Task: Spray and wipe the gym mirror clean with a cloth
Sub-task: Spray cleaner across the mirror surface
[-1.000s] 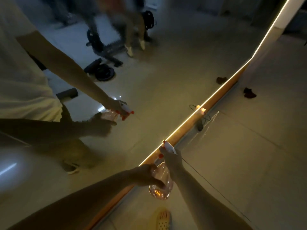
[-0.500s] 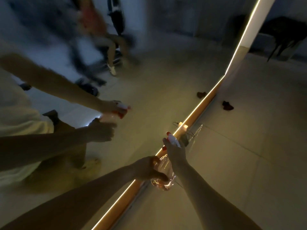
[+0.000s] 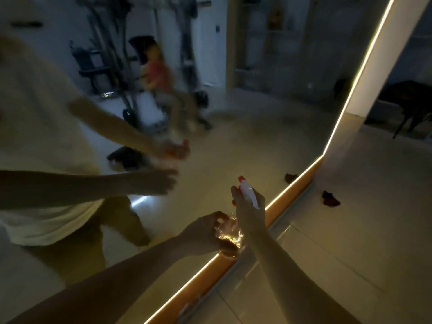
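Clear plastic bottle (image 3: 231,233), glinting with warm light, is held low in front of the mirror (image 3: 257,118), close to its bottom edge. The bottle has a white spray head (image 3: 249,194) with a red nozzle pointing up and towards the glass. The right hand (image 3: 248,212) grips the bottle's neck just under the spray head, fingers wrapped round it. The left hand (image 3: 205,232) holds the bottle's body from the side, fingers curled against the plastic.

The mirror fills the left and middle of the view. A glowing light strip (image 3: 288,190) runs along its lower edge and up its right side. Well to the right of the hands, a crumpled dark red cloth (image 3: 330,199) lies on the pale tiled floor (image 3: 362,242), near the strip but not touching it.

The glass reflects the person's pale shirt, both arms and the bottle, all blurred. Deeper in the reflection stand dark gym machines and a blurred second person in a red top. Beyond the mirror's right edge stands a dark table (image 3: 409,99).
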Demonstrator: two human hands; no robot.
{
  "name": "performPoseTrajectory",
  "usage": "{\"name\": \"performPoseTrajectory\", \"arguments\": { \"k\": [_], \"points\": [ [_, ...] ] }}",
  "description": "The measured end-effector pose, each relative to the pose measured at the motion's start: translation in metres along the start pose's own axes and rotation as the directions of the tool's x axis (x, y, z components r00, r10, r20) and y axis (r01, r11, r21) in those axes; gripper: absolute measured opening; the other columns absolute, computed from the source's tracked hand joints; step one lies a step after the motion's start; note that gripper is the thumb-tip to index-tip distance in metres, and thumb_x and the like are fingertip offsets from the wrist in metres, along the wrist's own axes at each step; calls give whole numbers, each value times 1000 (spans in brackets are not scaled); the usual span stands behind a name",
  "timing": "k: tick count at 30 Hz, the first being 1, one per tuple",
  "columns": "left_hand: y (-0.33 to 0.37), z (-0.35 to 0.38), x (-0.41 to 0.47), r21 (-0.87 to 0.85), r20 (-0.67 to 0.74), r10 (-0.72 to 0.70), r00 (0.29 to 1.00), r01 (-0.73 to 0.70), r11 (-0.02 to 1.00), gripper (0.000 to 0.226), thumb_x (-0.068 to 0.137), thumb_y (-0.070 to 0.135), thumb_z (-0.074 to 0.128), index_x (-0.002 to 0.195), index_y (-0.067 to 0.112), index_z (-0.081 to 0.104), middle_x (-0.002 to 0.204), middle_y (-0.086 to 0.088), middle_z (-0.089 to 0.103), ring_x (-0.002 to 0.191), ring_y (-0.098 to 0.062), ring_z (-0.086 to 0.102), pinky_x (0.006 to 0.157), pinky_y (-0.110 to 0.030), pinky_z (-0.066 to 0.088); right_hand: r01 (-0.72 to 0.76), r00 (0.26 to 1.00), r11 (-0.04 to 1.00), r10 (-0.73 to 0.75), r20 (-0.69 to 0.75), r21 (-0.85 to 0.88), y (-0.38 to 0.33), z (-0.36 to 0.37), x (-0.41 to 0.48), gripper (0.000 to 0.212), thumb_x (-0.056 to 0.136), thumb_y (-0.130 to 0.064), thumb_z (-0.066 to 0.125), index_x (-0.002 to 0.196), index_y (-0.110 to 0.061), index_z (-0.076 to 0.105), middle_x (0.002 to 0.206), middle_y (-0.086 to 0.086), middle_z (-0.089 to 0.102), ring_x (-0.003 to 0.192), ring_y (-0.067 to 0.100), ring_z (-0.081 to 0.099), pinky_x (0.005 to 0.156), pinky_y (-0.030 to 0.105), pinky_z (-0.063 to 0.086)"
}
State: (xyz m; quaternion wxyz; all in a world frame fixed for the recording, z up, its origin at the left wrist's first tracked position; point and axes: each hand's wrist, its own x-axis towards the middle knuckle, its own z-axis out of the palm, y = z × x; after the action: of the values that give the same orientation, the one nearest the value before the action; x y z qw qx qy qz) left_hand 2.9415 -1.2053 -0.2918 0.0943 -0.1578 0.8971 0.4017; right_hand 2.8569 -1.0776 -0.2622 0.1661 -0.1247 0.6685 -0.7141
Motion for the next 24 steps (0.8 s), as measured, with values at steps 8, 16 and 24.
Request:
{"name": "performPoseTrajectory", "arguments": {
  "k": [8, 16, 24],
  "points": [
    [85, -22, 41, -62, -277, 90, 957, -112, 992, 84, 63, 50, 98, 135, 42, 55, 114, 25, 69, 104, 4, 66, 96, -30, 57, 409, 909, 912, -403, 103, -42, -84, -39, 63, 21, 101, -12, 64, 87, 3, 62, 77, 19, 57, 69, 23, 59, 66, 21, 48],
    [128, -32, 54, -48, -388, 143, 911, -175, 983, 82, 63, 49, 98, 133, 38, 57, 115, 23, 70, 104, 1, 68, 87, -19, 54, 447, 888, 891, -432, 157, -80, -121, -57, 91, 27, 104, -12, 58, 77, -11, 61, 62, -3, 55, 58, 1, 55, 65, 23, 50],
    [128, -14, 59, -64, -300, 50, 953, -73, 995, 90, 55, 61, 91, 136, 35, 61, 117, 16, 72, 106, -7, 70, 95, -36, 59, 359, 924, 933, -361, 127, 34, -102, -82, 96, 23, 100, -15, 60, 81, -2, 60, 70, 3, 56, 67, 14, 54, 65, 25, 46]
  ]
}}
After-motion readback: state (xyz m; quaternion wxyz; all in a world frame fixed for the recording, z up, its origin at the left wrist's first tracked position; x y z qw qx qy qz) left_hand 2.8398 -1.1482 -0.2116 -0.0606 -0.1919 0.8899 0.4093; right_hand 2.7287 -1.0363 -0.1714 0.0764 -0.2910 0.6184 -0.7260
